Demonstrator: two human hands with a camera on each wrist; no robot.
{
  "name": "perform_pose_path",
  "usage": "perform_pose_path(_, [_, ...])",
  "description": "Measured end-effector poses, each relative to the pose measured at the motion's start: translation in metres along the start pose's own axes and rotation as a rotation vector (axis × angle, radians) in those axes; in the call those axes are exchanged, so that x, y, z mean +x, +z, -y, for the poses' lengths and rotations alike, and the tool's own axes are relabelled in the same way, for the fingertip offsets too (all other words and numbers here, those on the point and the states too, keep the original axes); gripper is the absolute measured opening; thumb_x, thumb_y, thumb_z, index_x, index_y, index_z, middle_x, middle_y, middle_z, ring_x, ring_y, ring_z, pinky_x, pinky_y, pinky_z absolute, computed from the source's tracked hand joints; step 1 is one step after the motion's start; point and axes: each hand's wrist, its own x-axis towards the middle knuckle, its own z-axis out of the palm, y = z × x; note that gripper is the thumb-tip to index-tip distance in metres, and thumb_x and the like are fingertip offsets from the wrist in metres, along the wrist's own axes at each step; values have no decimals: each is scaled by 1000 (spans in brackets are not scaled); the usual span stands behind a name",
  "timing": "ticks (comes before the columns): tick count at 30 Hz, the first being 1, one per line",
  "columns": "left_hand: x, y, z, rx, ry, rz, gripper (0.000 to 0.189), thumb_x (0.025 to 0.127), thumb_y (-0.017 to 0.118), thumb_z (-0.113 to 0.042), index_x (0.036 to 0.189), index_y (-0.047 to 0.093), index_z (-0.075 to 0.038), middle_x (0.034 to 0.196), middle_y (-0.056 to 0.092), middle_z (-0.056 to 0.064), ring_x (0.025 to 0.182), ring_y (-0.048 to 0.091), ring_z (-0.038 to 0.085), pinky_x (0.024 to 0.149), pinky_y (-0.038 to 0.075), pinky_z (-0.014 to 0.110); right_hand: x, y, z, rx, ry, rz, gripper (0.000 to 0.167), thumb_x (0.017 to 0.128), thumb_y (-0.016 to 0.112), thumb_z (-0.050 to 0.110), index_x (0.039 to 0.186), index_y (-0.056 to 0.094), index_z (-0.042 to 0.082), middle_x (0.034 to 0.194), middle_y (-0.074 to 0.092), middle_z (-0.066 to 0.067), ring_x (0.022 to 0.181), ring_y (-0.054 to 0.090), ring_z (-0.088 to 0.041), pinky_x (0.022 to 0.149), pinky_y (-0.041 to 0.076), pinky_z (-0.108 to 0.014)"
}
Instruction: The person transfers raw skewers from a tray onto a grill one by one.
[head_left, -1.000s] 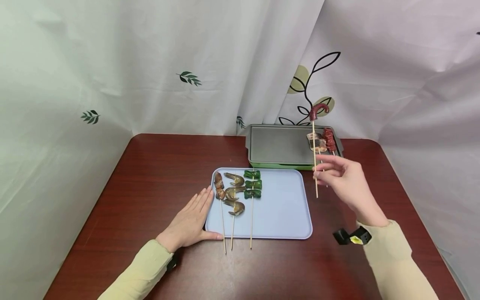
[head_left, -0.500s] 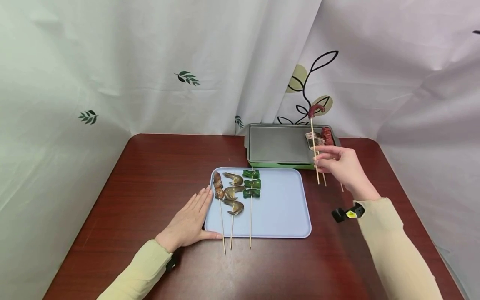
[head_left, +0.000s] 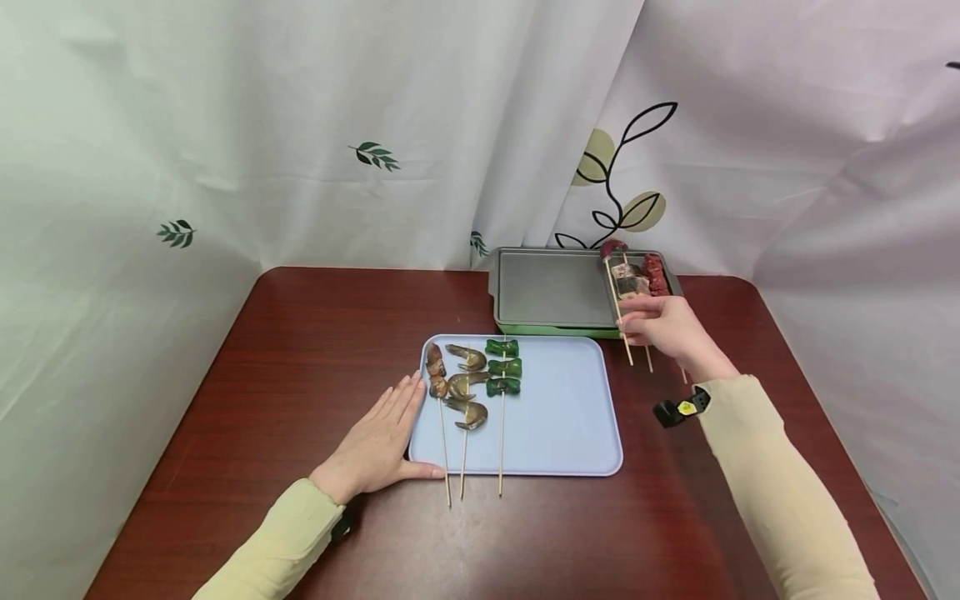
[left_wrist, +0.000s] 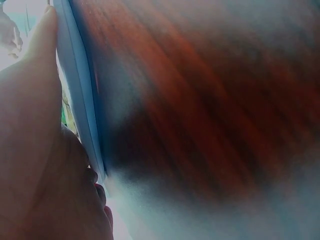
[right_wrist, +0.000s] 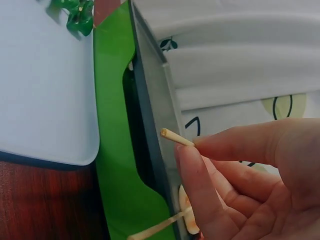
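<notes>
My right hand pinches the wooden stick of a skewer between thumb and fingers. At its top a dark red curled piece is over the grill plate, beside a skewer of pale fish-like slices and one of red meat chunks. In the right wrist view, the stick's lower end sticks out past the fingertips. My left hand rests with straight fingers along the left edge of the pale blue tray, its thumb at the front-left corner. Whether the red piece touches the plate I cannot tell.
On the tray lie a brown-piece skewer, a shrimp skewer and a green pepper skewer, their sticks over the front edge. The green-sided grill stands behind the tray, against a white curtain.
My right hand has moved forward and a little left, lowering the red-tipped skewer from upright above the grill down to the plate. My left hand stays put on the tray.
</notes>
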Motion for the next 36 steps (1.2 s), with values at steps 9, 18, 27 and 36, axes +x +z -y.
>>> perform_pose_path(9, [0,0,-1,2,1,-2,126,79,61,-82,156,25,11,164,19,26,151,18,38,121,20,49,5,5,-7,-44,15,42,41,98,61,-1,137,55,-15,116,67,-31,82,70,-8,79,60,-33])
perform_pose_path(18, [0,0,-1,6,0,-5,126,79,61,-82,156,25,10,164,19,26,151,19,39,121,20,48,6,9,-7,-37,23,59,45,98,62,-2,139,51,-17,115,68,-29,83,71,-9,78,60,-31])
perform_pose_path(27, [0,0,0,2,-1,4,126,80,60,-83,157,24,10,165,17,25,152,17,38,122,19,48,-5,8,0,-186,-11,3,50,98,67,17,139,57,-9,117,70,-25,100,72,-31,90,57,-43])
perform_pose_path(36, [0,0,0,-4,0,-2,126,79,61,-82,157,23,10,164,17,26,151,18,38,122,19,49,-34,9,31,-228,-146,-157,54,96,71,35,139,63,3,124,69,-15,94,73,-14,81,55,-21])
